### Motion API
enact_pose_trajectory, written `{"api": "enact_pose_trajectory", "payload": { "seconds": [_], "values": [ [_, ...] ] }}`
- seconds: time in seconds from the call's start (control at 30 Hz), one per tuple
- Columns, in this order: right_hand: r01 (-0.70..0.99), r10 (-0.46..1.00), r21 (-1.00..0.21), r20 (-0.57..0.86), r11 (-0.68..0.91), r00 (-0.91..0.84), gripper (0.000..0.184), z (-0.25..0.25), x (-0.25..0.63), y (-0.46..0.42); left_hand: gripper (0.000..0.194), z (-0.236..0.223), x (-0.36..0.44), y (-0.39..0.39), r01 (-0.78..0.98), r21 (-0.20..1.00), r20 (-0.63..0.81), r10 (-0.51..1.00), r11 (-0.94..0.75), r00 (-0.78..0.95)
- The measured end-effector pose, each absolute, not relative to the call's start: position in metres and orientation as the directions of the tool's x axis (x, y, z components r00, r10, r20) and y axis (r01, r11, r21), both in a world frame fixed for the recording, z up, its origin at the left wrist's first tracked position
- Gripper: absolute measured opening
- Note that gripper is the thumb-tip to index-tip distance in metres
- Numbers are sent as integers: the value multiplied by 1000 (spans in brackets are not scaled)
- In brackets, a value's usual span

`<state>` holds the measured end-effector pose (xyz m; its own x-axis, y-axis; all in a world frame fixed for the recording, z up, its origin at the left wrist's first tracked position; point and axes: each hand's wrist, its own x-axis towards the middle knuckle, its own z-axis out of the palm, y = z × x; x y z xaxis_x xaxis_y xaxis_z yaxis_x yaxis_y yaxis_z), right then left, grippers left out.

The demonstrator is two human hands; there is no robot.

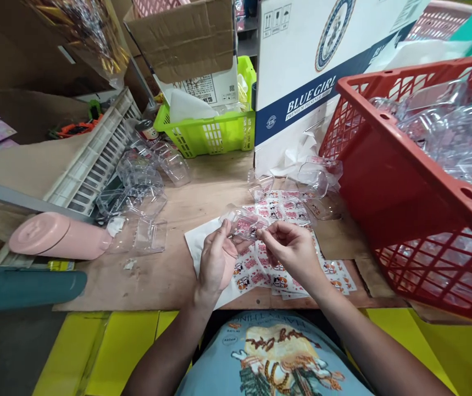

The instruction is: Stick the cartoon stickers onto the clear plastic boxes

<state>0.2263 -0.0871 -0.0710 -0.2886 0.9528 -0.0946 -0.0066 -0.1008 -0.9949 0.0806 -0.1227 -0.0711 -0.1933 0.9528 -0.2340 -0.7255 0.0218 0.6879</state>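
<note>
My left hand (218, 256) grips a clear plastic case (242, 223) above the middle of the table, thumb on its near left side. A pink printed sticker shows on or through the case. My right hand (289, 247) has thumb and forefinger pinched at the right edge of the case; whether they hold the case or a small sticker there, I cannot make out. Under both hands lie sticker sheets (254, 269) printed with pink lettering and cartoon cats. More clear pieces (316, 181) rest just beyond the sheets, some bearing stickers.
A red plastic crate (388, 170) full of clear cases stands at right. Further clear cases (137, 184) are piled at left, near a pink bottle (60, 236). At the back are a lime-green basket (211, 135) and a white carton (291, 82).
</note>
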Motion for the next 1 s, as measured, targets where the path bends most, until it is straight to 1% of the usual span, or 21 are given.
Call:
{"api": "enact_pose_trajectory", "payload": {
  "seconds": [0.13, 0.23, 0.3, 0.4, 0.43, 0.47, 0.5, 0.53, 0.6, 0.63, 0.7, 0.77, 0.8, 0.83, 0.9, 0.93, 0.97, 1.0],
  "values": [
    [78, 963, -996, -64, -45, -262, 38, -75, 226, -84, 20, -73, 86, -124, -704, 710, -210, 958, 11, -197],
    [167, 962, -986, -42, 3, -268, 41, -77, 228, -81, 22, -75, 88, -124, -714, 699, -205, 963, 18, -176],
    [259, 964, -963, 4, 75, -265, 44, -78, 233, -79, 22, -75, 88, -123, -738, 674, -234, 957, 34, -169],
    [379, 974, -909, 100, 173, -205, 49, -81, 243, -77, 25, -74, 82, -120, -787, 608, -333, 933, 100, -138],
    [383, 977, -906, 118, 180, -180, 47, -82, 246, -76, 26, -73, 80, -119, -801, 585, -365, 923, 127, -120],
    [358, 979, -918, 120, 172, -163, 41, -83, 249, -75, 28, -72, 78, -118, -810, 566, -387, 917, 152, -97],
    [307, 980, -939, 111, 157, -163, 32, -84, 250, -75, 29, -71, 77, -117, -814, 557, -392, 916, 165, -82],
    [242, 979, -960, 97, 140, -181, 29, -85, 249, -76, 29, -70, 78, -117, -810, 562, -380, 922, 166, -74],
    [134, 965, -983, 92, 128, -247, 51, -88, 245, -78, 28, -69, 82, -119, -782, 609, -313, 946, 131, -86],
    [110, 957, -985, 103, 137, -271, 58, -89, 242, -80, 27, -68, 85, -120, -754, 649, -264, 959, 97, -104],
    [124, 943, -972, 156, 199, -293, 59, -90, 233, -86, 23, -68, 94, -121, -669, 743, -173, 973, 28, -152],
    [195, 919, -923, 269, 331, -287, 60, -90, 226, -91, 17, -68, 101, -120, -567, 823, -109, 970, -34, -218],
    [240, 896, -880, 339, 411, -288, 63, -89, 226, -91, 16, -69, 102, -117, -525, 849, -86, 965, -60, -249],
    [286, 862, -822, 413, 492, -294, 65, -86, 227, -89, 22, -69, 101, -114, -490, 869, -67, 962, -74, -266],
    [383, 786, -686, 544, 619, -296, 66, -76, 238, -73, 42, -72, 90, -106, -396, 916, -34, 970, -67, -242],
    [441, 756, -620, 590, 650, -284, 65, -70, 247, -60, 48, -75, 80, -102, -297, 953, -11, 974, -57, -224],
    [509, 736, -558, 624, 655, -263, 64, -63, 257, -44, 49, -79, 68, -100, -144, 989, 14, 976, -47, -218],
    [592, 729, -500, 643, 632, -235, 64, -56, 268, -27, 48, -84, 54, -98, 58, 998, 45, 971, -32, -233]
  ]
}}
